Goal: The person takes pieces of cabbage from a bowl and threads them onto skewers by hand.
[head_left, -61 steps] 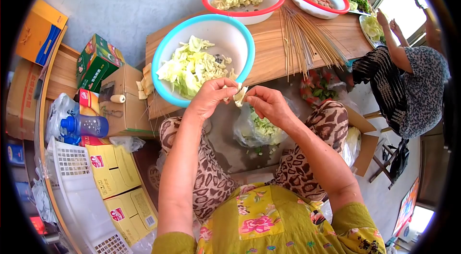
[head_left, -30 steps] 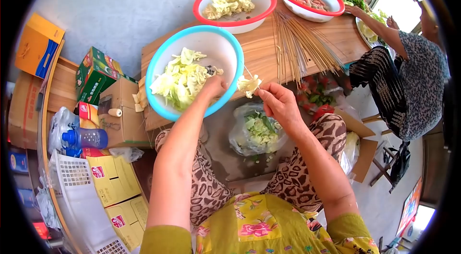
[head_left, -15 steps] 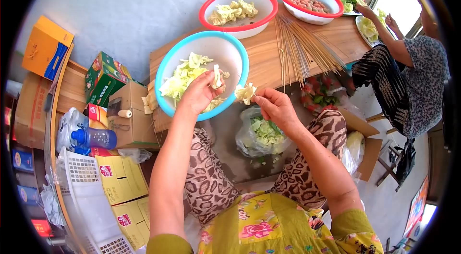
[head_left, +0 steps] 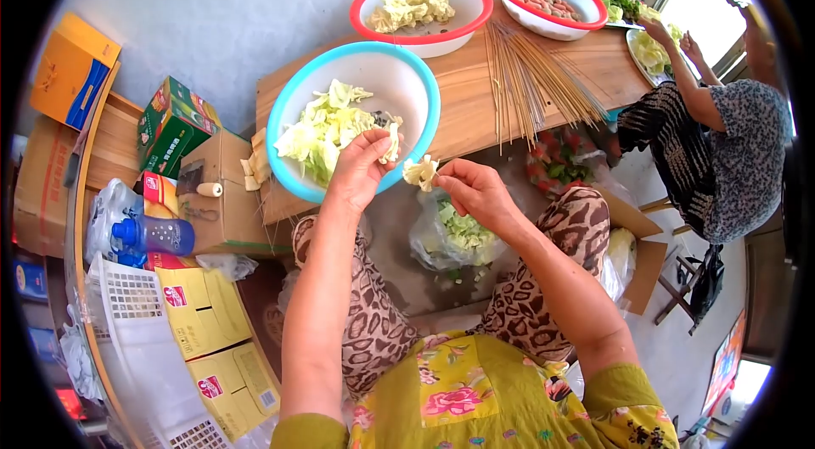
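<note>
1. Wooden table point(head_left: 463, 101) crosses the frame's upper middle, bearing the blue basin point(head_left: 434, 101).
2. Left hand point(head_left: 361, 165), left of frame centre before the basin: thumb and fingers together on a pale leaf point(head_left: 393, 148).
3. Right hand point(head_left: 474, 190), near frame centre: fingertips clamped at a curled piece point(head_left: 420, 172).
4. Light pinches probably serve best; thin edges could tear.
5. Both look creamy, ruffled, limp.

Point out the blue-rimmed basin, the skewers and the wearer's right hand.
Blue-rimmed basin point(head_left: 397, 82), head view: bare inner wall.
Skewers point(head_left: 550, 79), head view: middle of the spread.
Right hand point(head_left: 478, 193), head view: its middle.
</note>
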Motion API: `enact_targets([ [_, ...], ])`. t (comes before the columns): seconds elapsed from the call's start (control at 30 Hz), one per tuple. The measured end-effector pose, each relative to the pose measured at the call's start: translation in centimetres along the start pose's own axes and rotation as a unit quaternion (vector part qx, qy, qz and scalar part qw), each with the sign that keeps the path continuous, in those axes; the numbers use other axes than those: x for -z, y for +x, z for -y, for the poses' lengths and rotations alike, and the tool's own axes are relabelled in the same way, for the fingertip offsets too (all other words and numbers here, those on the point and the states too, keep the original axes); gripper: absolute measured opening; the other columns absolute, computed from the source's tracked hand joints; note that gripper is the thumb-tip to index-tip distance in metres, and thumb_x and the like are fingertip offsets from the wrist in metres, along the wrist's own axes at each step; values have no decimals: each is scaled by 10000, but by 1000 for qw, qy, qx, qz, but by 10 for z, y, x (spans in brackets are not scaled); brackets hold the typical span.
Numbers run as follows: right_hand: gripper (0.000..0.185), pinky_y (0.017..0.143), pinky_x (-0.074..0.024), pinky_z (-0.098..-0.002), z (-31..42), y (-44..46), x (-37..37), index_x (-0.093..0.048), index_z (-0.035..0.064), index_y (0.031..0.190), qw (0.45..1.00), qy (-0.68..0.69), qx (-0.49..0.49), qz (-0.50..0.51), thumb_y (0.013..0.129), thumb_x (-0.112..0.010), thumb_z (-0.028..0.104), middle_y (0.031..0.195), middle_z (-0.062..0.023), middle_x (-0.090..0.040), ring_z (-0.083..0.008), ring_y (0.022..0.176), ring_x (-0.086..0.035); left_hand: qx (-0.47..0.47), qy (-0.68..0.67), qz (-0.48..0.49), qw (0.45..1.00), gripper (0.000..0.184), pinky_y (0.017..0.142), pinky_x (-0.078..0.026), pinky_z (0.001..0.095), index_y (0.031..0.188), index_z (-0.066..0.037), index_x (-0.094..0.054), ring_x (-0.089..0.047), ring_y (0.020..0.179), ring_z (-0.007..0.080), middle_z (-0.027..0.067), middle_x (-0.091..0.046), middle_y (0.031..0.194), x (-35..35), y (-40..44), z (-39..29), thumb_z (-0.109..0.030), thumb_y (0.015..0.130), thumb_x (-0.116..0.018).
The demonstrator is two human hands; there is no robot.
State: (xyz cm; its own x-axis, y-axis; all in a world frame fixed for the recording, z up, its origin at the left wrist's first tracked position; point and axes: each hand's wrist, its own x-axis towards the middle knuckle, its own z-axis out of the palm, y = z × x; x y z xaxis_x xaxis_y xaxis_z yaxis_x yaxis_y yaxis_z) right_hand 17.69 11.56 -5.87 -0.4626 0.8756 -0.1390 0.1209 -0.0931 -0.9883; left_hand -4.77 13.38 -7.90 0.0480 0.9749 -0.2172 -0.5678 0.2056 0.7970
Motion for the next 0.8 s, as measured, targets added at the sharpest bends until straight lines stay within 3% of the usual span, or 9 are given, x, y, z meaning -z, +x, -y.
enact_targets([
  [0.33,165,452,-330,-236,1,1,-1,-590,3,866,1000,-8,-2,1,899,-565,163,557,14,-487,-50,494,-422,-13,37,-8,999,144,661,-493,252,944,-82,-588,-592,795,114,66,-653,949,2,-2,3,-47,823,-657],
  [0.4,165,452,-330,-236,3,0,-1,-590,2,872,1000,-10,-3,0,899,-565,163,559,12,-490,-51,495,-422,-19,45,-3,999,156,662,-492,245,928,-87,-591,-592,804,97,29,-648,916,0,-4,2,-72,805,-686],
  [0.8,161,448,-322,-236,2,-1,-1,-582,8,867,1000,-23,-4,4,904,-563,164,555,21,-474,-49,490,-411,-25,42,-7,999,147,675,-501,251,947,-77,-580,-589,799,113,48,-639,933,0,-3,4,-49,824,-657],
])
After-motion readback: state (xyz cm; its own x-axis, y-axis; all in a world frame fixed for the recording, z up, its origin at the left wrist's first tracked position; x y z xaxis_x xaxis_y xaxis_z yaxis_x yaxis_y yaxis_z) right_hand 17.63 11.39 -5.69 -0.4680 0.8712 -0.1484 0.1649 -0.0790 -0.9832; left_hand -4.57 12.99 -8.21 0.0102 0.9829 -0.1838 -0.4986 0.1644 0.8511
